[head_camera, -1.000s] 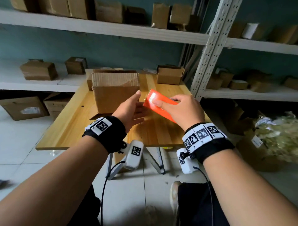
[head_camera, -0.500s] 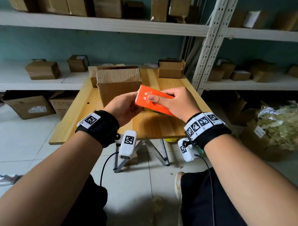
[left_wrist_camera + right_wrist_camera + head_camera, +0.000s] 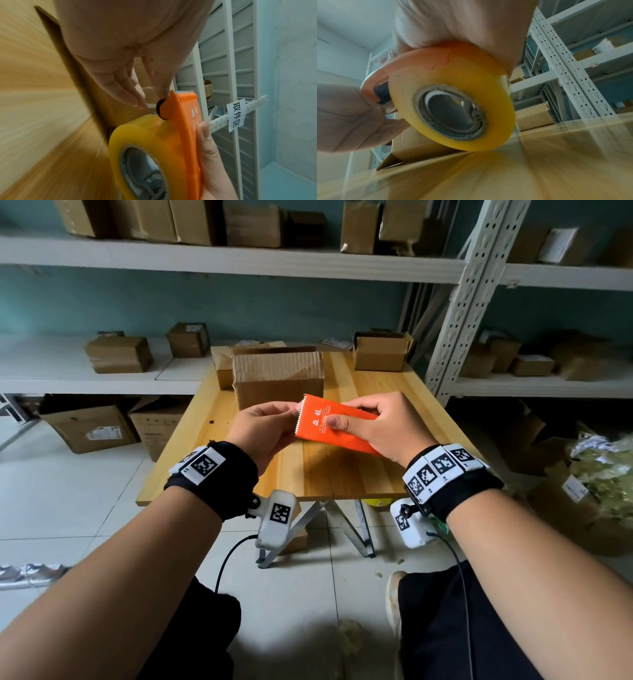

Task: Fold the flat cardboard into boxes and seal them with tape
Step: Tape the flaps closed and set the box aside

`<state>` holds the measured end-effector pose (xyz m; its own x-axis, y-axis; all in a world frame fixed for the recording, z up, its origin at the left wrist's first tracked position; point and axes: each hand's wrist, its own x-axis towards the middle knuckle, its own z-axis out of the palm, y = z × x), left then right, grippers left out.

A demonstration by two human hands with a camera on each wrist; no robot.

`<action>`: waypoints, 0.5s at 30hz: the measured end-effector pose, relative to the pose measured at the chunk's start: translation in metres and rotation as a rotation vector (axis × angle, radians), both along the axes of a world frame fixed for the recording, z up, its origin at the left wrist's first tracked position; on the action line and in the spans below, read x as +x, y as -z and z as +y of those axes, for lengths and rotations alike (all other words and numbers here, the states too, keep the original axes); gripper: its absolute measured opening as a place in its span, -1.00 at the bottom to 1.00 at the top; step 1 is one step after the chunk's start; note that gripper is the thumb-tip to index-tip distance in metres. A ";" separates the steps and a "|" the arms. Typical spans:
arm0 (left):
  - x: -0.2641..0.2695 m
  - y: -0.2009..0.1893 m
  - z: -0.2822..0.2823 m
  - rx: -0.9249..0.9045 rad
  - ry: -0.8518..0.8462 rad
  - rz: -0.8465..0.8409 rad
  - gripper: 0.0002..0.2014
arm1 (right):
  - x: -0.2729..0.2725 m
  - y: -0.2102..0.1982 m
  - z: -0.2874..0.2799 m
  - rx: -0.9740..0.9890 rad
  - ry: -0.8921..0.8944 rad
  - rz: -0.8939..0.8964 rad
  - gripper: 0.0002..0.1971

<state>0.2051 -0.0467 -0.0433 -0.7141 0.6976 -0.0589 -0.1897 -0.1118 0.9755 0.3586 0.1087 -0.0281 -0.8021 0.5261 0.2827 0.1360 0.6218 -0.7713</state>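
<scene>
Right hand [image 3: 383, 426] grips the orange dispenser [image 3: 337, 424] above the table's [image 3: 342, 481] front edge. Left hand [image 3: 263, 429] pinches the tape end at its blade. Box [image 3: 277, 378] sits mid-table.

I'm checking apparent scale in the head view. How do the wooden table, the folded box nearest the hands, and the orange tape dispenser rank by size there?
Largest to smallest, as they look:
1. wooden table
2. folded box
3. orange tape dispenser, held nearer the camera, so it looks relatively bigger than it is.
</scene>
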 end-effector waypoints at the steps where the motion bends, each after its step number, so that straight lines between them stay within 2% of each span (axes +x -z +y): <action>1: 0.001 -0.001 -0.002 0.023 0.003 0.003 -0.86 | 0.000 0.000 -0.001 -0.002 -0.001 -0.003 -0.36; 5: 0.000 0.000 -0.008 0.067 -0.019 0.019 -0.69 | 0.000 -0.002 -0.002 0.013 -0.009 -0.023 -0.35; 10: -0.002 0.001 -0.016 0.051 -0.062 0.032 -0.86 | 0.000 -0.005 -0.004 0.059 -0.044 -0.091 -0.23; 13: -0.003 0.001 -0.020 0.049 -0.068 0.040 -0.88 | 0.001 -0.004 -0.003 0.141 -0.047 -0.132 -0.08; 15: -0.002 0.001 -0.022 0.046 -0.072 0.046 -0.89 | 0.002 -0.004 -0.003 0.162 -0.047 -0.150 -0.06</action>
